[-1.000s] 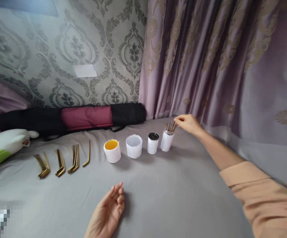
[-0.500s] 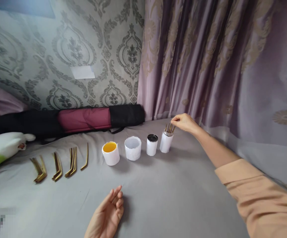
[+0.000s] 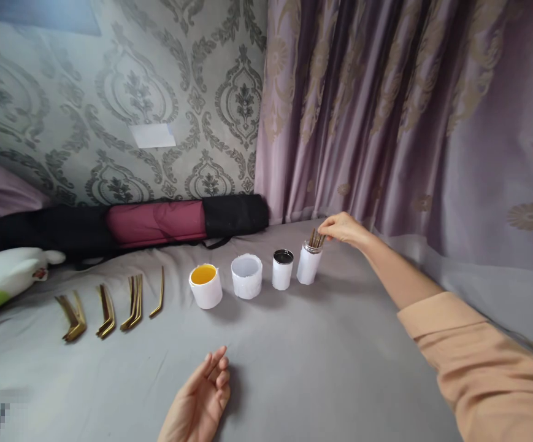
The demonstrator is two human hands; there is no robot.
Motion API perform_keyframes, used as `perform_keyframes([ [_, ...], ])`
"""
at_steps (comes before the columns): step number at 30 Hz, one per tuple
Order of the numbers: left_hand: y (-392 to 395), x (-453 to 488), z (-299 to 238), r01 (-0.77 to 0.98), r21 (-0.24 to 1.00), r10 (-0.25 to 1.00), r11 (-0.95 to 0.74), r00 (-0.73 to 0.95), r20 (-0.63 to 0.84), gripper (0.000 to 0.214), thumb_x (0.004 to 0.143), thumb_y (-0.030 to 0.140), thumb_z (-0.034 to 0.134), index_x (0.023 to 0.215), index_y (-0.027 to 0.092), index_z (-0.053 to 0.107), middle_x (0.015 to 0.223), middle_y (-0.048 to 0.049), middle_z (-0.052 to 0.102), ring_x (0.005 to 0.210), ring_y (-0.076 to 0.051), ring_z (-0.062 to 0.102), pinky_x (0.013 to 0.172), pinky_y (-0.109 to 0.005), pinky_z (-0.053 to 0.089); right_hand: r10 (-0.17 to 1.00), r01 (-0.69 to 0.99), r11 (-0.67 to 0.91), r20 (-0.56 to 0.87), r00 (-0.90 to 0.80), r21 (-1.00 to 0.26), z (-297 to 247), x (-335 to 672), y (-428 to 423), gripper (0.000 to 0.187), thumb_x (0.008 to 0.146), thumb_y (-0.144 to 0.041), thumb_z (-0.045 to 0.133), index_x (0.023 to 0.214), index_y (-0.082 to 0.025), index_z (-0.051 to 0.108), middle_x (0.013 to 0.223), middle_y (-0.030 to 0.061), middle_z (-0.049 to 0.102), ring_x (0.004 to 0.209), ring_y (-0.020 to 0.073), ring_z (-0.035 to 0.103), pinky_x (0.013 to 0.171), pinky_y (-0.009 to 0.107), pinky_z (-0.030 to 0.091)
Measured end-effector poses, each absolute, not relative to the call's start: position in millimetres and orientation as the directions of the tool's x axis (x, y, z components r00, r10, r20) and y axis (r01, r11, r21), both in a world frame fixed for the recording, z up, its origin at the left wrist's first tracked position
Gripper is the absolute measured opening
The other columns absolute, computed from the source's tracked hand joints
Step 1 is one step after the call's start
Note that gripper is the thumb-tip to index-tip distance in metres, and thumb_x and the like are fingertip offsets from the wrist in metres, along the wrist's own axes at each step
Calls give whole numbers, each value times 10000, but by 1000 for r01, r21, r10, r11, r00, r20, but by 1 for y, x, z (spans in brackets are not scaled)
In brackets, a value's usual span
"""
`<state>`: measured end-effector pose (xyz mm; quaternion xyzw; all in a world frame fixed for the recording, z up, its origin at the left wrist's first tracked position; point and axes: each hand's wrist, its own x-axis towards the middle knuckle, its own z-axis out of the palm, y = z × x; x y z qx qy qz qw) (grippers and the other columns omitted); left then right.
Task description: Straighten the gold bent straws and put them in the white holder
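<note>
My right hand (image 3: 343, 228) reaches to the far right container, a white-wrapped jar (image 3: 309, 265) with a metal rim. Its thumb and fingers pinch the top of one of the thin gold metal straws (image 3: 314, 238) that stand in that jar. How many the fingertips hold is hard to see. My left hand (image 3: 203, 393) rests palm up near the front, fingers loosely curled and holding nothing. Left of the jar stand a narrow white can (image 3: 283, 273) with a dark inside, a wide white tub (image 3: 246, 282) and a white tub with a yellow inside (image 3: 206, 291).
Bent gold straws lie in three bundles (image 3: 72, 319) at the left, with one single straw (image 3: 160, 294) beside them on the grey sheet (image 3: 294, 368). Behind are a long black and maroon bag (image 3: 156, 222), a plush toy (image 3: 8, 276) and a purple curtain (image 3: 340, 123).
My right hand has shifted very slightly down at the jar, and the straw tops there have moved a little. The left hand and the other containers stay in place.
</note>
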<state>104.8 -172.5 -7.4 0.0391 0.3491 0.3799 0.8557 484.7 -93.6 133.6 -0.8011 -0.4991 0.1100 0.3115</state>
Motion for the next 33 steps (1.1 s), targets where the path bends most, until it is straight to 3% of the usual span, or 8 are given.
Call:
perform_keyframes([
  [11, -172, 102, -13, -632, 328, 689, 702, 486, -538, 167, 780, 109, 490, 936, 100, 547, 767, -42, 521, 565, -68, 469, 507, -204, 451, 856, 637, -345, 47, 514, -689, 138, 479, -94, 62, 572, -177, 603, 618, -151, 635, 559, 33, 622, 460, 109, 546, 328, 157, 293],
  [23, -173, 102, -13, -629, 327, 685, 705, 484, -544, 174, 791, 115, 479, 952, 90, 539, 761, -38, 512, 570, -66, 460, 494, -195, 431, 835, 590, -377, 14, 550, -714, 145, 471, -106, 173, 701, -303, 587, 725, -132, 602, 747, 55, 642, 468, 59, 513, 344, 145, 303],
  [29, -172, 103, -11, -628, 330, 685, 705, 481, -548, 168, 794, 112, 471, 946, 86, 539, 763, -37, 508, 571, -65, 457, 481, -192, 420, 835, 645, -350, 86, 543, -679, 134, 475, -117, 243, 680, -384, 594, 672, -141, 587, 594, 32, 599, 451, 72, 495, 351, 158, 296],
  [33, -172, 103, -13, -624, 336, 686, 706, 482, -546, 176, 792, 118, 479, 955, 89, 540, 767, -36, 509, 577, -66, 458, 492, -194, 425, 833, 645, -349, 90, 545, -680, 128, 475, -117, 135, 641, -280, 610, 665, -149, 590, 535, 7, 565, 462, 91, 519, 363, 164, 310],
])
